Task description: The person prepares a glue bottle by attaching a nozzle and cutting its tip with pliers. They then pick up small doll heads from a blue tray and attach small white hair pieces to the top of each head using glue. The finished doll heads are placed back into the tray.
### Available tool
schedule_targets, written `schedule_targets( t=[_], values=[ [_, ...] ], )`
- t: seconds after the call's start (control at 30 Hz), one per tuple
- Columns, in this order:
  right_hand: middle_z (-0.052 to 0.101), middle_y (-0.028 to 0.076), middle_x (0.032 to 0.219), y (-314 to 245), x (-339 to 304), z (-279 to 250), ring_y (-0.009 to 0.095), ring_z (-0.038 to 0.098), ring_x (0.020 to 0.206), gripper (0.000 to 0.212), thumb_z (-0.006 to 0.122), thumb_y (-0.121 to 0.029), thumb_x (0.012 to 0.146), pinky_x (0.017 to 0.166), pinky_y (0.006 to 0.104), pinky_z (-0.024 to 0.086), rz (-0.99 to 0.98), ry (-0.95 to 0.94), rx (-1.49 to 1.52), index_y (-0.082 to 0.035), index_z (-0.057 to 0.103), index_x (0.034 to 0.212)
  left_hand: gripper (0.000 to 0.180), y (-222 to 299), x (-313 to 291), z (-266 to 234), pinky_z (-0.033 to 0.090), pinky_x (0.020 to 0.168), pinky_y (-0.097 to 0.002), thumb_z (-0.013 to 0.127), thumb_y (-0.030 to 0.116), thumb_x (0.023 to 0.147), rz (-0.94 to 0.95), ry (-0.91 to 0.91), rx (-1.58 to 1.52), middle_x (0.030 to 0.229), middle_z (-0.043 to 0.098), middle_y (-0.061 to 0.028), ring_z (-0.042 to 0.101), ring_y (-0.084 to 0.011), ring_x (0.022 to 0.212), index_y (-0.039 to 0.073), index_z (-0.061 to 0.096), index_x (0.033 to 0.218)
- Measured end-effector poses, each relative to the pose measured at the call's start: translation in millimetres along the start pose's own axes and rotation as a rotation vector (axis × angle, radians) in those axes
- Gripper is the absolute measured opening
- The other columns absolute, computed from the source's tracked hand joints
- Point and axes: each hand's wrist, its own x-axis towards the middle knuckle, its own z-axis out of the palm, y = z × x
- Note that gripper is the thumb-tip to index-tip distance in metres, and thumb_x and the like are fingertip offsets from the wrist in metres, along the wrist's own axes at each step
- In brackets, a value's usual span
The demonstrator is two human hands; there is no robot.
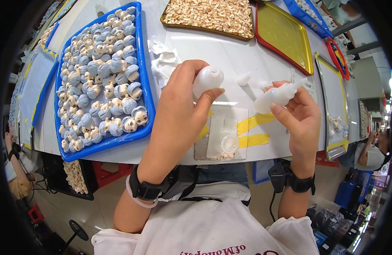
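Observation:
My left hand (185,95) is closed round a white plastic bottle (208,80), whose rounded top with a small hole faces up. A white translucent squeeze bottle (272,98) with a narrow tip lies tilted in my right hand (298,114), gripped between thumb and fingers. The two bottles are apart, both above the table. Between them a small white cap-like piece (244,79) rests on the table. Nearer to me, a small clear round dish (229,144) sits on a flat pad (215,134) by the table edge, with yellow tape strips (253,139) beside it.
A blue tray (147,123) of doll heads with blue-grey hair stands at the left, next to crumpled white tissue (165,59). At the back are a tray of small cream pieces (208,17) and a gold-coloured tray (283,36). A yellow-taped tray (334,102) lies at the right.

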Motion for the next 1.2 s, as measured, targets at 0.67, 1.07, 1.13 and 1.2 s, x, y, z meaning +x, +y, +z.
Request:
schedule_targets(
  t=[0.67, 1.07, 1.13, 1.2],
  values=[
    [0.055, 0.014, 0.101, -78, -43, 35, 0.02, 0.054, 0.096, 0.046, 0.071, -0.007, 0.065, 0.085, 0.0313, 0.041, -0.053, -0.192, 0.022, 0.005, 0.054, 0.106, 0.06, 72, -61, -42, 0.044, 0.09, -0.0336, 0.074, 0.011, 0.073, -0.096, -0.363, -0.363, 0.114, 0.057, -0.0146, 0.055, -0.0199, 0.107, -0.005, 0.045, 0.123],
    [0.059, 0.002, 0.078, -16, 20, -25, 0.009, 0.052, 0.067, 0.024, 0.067, -0.004, 0.069, 0.062, 0.0227, 0.041, -0.045, 0.044, -0.506, -0.001, 0.063, 0.092, 0.035, 44, -84, -64, 0.042, 0.085, -0.0284, 0.057, 0.007, 0.086, -0.307, -0.117, -0.55, 0.107, 0.056, -0.0121, 0.055, -0.0163, 0.099, -0.005, 0.043, 0.117],
    [0.058, 0.003, 0.076, -9, 24, -21, 0.01, 0.051, 0.066, 0.024, 0.067, -0.006, 0.069, 0.06, 0.0231, 0.04, -0.021, -0.013, -0.573, -0.002, 0.063, 0.092, 0.038, 40, -87, -64, 0.045, 0.075, -0.0277, 0.056, 0.014, 0.088, -0.269, -0.082, -0.482, 0.105, 0.058, -0.0135, 0.056, -0.0168, 0.094, -0.003, 0.042, 0.118],
    [0.057, 0.003, 0.075, -5, 29, -15, 0.011, 0.05, 0.065, 0.025, 0.068, -0.007, 0.068, 0.06, 0.024, 0.04, -0.006, -0.026, -0.601, -0.002, 0.063, 0.092, 0.038, 40, -87, -62, 0.044, 0.073, -0.027, 0.055, 0.015, 0.088, -0.28, -0.068, -0.506, 0.102, 0.058, -0.0129, 0.055, -0.0159, 0.091, -0.003, 0.041, 0.119]
  ],
)
